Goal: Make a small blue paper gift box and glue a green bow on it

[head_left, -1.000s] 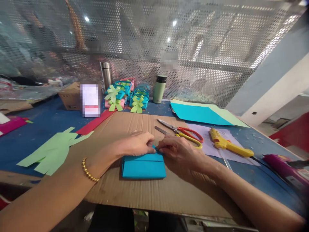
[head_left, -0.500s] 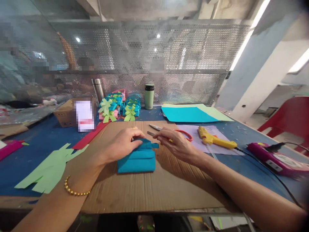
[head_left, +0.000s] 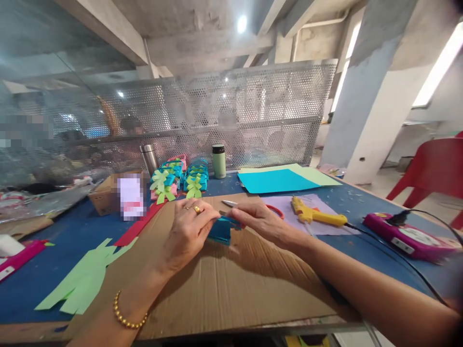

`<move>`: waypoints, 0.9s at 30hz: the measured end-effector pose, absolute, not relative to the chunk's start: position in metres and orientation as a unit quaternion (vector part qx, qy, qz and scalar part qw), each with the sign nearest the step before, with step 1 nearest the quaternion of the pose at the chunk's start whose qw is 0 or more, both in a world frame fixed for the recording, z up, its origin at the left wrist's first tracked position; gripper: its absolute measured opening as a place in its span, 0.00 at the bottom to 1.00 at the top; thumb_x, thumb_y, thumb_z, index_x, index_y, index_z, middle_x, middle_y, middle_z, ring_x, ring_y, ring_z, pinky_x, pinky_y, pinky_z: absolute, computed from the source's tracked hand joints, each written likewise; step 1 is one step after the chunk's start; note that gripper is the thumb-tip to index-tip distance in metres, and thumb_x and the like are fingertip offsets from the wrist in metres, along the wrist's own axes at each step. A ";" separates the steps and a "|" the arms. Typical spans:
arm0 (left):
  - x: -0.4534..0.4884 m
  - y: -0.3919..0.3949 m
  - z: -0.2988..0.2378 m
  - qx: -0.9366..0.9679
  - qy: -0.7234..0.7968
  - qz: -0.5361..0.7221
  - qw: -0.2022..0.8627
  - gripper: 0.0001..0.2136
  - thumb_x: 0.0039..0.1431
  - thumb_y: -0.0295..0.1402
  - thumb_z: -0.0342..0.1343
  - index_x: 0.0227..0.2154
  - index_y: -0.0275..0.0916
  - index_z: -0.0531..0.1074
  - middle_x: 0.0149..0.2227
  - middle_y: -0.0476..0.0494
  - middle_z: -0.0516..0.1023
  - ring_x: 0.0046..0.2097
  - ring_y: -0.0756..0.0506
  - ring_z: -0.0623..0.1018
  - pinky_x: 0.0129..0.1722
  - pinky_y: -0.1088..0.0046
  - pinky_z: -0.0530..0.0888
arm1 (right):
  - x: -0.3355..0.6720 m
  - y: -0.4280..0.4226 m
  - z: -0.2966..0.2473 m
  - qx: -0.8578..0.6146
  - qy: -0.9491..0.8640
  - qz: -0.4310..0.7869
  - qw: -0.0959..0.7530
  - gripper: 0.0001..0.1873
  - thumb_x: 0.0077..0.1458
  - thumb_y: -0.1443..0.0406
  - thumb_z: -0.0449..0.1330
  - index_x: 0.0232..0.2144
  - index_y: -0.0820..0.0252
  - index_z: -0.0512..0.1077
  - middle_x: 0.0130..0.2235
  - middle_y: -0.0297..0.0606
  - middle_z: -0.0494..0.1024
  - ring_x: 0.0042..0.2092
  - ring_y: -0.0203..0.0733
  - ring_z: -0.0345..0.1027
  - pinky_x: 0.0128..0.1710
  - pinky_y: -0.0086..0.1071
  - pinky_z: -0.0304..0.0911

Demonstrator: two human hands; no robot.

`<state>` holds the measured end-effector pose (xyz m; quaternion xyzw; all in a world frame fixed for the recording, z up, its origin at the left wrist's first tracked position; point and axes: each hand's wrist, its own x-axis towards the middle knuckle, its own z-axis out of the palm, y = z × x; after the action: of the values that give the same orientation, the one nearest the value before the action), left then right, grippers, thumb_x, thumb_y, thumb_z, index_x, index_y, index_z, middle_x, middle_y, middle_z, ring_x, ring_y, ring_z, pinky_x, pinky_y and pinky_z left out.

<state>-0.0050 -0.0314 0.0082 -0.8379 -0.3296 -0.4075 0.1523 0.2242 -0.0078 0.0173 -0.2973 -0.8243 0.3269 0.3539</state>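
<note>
My left hand (head_left: 191,229) is closed on a small blue folded bag (head_left: 220,232), gripping its left side. The bag is tilted above the cardboard, and my fingers hide much of it. My right hand (head_left: 258,219) is closed at the bag's upper right edge. A thin, flat metal tool (head_left: 223,213) sticks out from its fingertips; its kind I cannot make out. Behind my right hand lie scissors with red handles (head_left: 275,211), partly covered. Both hands are over the brown cardboard sheet (head_left: 217,294).
A yellow glue gun (head_left: 318,214) rests on lilac sheets at right, near a magenta power strip (head_left: 408,236). Blue sheet (head_left: 278,180), green bottle (head_left: 219,161), steel flask (head_left: 148,159) and finished-looking little bags (head_left: 195,176) stand behind. Green cut pieces (head_left: 83,279) and a red strip (head_left: 139,224) lie left.
The blue bag has been lifted and turned from lying flat on the cardboard. My left hand has rolled over it, and my right hand has come against its edge. The view has tipped up.
</note>
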 end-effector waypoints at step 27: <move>-0.019 -0.010 0.014 -0.583 -0.362 -0.554 -0.472 0.23 0.48 0.41 0.70 0.47 0.39 0.78 0.43 0.45 0.78 0.47 0.42 0.73 0.47 0.69 0.67 | 0.227 0.007 0.028 -0.315 -0.771 0.421 0.360 0.21 0.61 0.50 0.60 0.38 0.64 0.78 0.31 0.36 0.75 0.30 0.35 0.64 0.31 0.31 0.60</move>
<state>-0.0190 -0.0098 0.0140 -0.5828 -0.3622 -0.5536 -0.4719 0.2272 0.0074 0.0279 -0.3147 -0.7712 0.4206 0.3597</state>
